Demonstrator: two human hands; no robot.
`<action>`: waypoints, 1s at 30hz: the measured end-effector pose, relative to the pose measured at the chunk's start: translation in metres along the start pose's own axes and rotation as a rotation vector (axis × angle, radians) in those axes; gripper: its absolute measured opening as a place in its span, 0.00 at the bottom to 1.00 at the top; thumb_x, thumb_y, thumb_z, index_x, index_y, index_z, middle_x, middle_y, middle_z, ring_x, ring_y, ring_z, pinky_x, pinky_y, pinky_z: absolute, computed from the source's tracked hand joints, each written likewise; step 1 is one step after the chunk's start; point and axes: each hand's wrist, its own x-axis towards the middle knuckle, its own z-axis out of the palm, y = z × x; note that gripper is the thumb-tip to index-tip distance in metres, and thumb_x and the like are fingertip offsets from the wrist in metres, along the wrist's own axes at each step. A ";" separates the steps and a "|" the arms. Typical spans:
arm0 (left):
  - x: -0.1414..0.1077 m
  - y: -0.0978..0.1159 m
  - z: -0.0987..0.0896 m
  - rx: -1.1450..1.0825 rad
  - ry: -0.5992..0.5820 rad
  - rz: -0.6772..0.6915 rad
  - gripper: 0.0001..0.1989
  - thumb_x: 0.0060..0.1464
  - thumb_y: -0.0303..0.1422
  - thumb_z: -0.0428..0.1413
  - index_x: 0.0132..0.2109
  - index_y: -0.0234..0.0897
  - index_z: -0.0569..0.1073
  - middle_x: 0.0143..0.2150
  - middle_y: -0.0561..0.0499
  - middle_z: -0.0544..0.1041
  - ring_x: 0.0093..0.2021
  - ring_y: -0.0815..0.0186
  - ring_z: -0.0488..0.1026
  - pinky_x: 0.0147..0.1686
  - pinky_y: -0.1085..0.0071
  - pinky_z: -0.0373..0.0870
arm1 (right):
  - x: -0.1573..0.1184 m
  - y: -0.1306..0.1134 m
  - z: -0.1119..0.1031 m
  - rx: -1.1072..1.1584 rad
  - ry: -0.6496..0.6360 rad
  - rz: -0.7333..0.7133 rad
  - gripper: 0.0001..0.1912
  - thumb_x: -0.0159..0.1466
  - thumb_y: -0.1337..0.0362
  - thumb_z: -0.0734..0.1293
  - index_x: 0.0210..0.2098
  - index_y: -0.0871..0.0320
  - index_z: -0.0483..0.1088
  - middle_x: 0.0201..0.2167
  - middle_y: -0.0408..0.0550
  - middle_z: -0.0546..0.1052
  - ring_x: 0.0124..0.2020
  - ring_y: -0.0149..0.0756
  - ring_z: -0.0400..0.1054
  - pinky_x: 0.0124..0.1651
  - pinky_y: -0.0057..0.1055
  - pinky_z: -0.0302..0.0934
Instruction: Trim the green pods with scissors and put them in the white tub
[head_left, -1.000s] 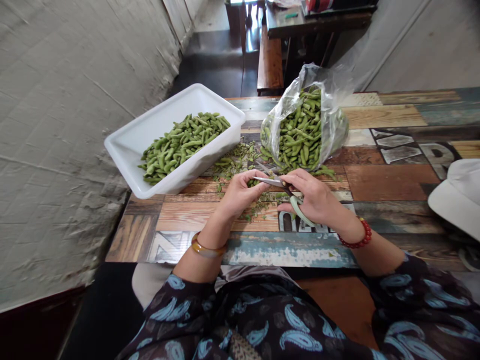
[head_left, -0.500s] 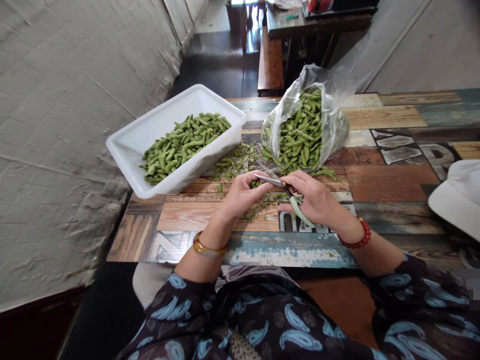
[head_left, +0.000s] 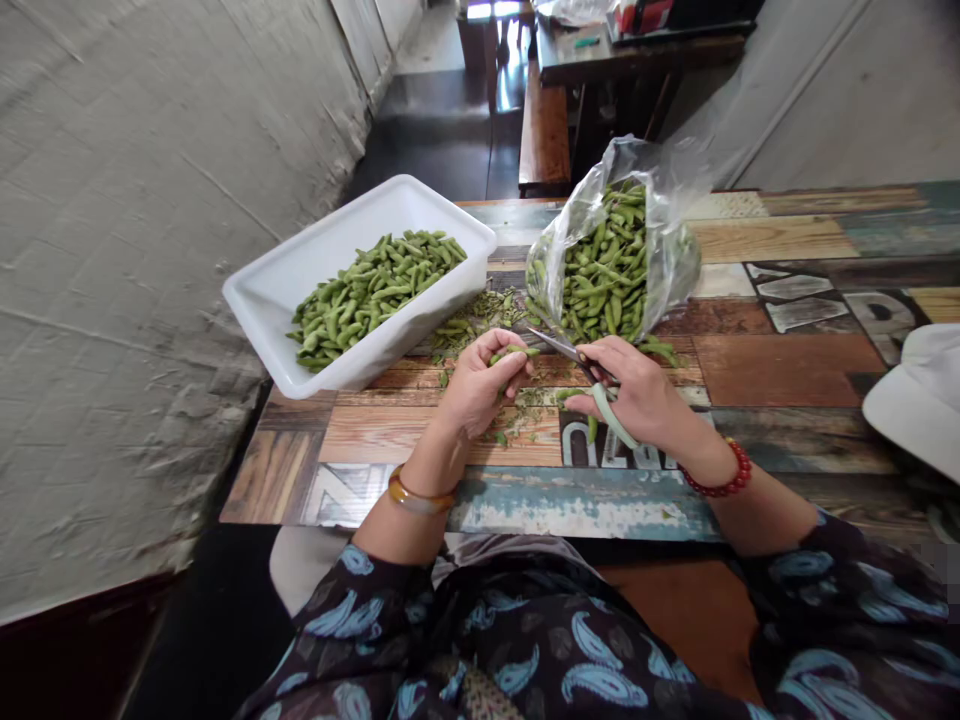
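Observation:
Between the thumb and fingers of my left hand (head_left: pixel 481 385) is a green edamame pod (head_left: pixel 514 353), its tip pointing right. My right hand (head_left: pixel 634 392) grips a pair of scissors (head_left: pixel 559 345) with pale green handles; the blades point up and left, just right of the pod and apart from it. Trimmed bits (head_left: pixel 487 312) and loose pods lie on the table under and behind my hands. A white plastic tub (head_left: pixel 262 283) at the left holds a heap of pods. Behind my right hand, an open clear plastic bag (head_left: pixel 670 265) is full of pods.
The patchwork-wood table (head_left: pixel 780 365) reaches far to the right, where a white cap (head_left: pixel 919 395) lies near its edge. A rough grey wall (head_left: pixel 135 250) rises at the left. Beyond the table stand a wooden bench (head_left: pixel 544 130) and another table (head_left: pixel 645 62).
The scissors have drawn back to the right from my left fingers, where their blades had crossed. The pod in my left hand now shows clearly. The view has shifted slightly.

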 end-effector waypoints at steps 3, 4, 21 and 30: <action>0.000 0.001 -0.001 -0.056 -0.007 -0.010 0.16 0.46 0.35 0.67 0.37 0.36 0.68 0.26 0.55 0.76 0.17 0.78 0.60 0.16 0.81 0.51 | 0.000 -0.005 -0.001 0.010 -0.031 -0.017 0.28 0.61 0.53 0.74 0.55 0.58 0.68 0.44 0.54 0.73 0.39 0.43 0.70 0.43 0.40 0.69; 0.000 0.001 -0.001 -0.068 -0.017 -0.011 0.16 0.46 0.34 0.67 0.37 0.35 0.68 0.26 0.55 0.76 0.17 0.78 0.61 0.16 0.81 0.51 | 0.000 -0.006 -0.001 0.006 -0.045 -0.023 0.28 0.61 0.54 0.74 0.56 0.58 0.67 0.44 0.54 0.73 0.40 0.44 0.70 0.43 0.40 0.69; -0.001 -0.001 0.004 -0.063 -0.146 -0.023 0.17 0.46 0.36 0.69 0.33 0.33 0.69 0.27 0.52 0.79 0.15 0.79 0.61 0.15 0.81 0.52 | 0.000 -0.012 -0.002 -0.008 -0.073 -0.069 0.25 0.63 0.57 0.72 0.56 0.58 0.67 0.45 0.56 0.74 0.42 0.45 0.70 0.44 0.41 0.68; 0.000 -0.002 0.003 -0.095 -0.145 -0.056 0.17 0.47 0.36 0.68 0.34 0.34 0.67 0.28 0.52 0.79 0.15 0.79 0.61 0.13 0.82 0.50 | -0.001 -0.011 0.000 -0.023 -0.033 -0.094 0.21 0.65 0.58 0.71 0.54 0.56 0.67 0.42 0.53 0.74 0.40 0.44 0.70 0.42 0.38 0.68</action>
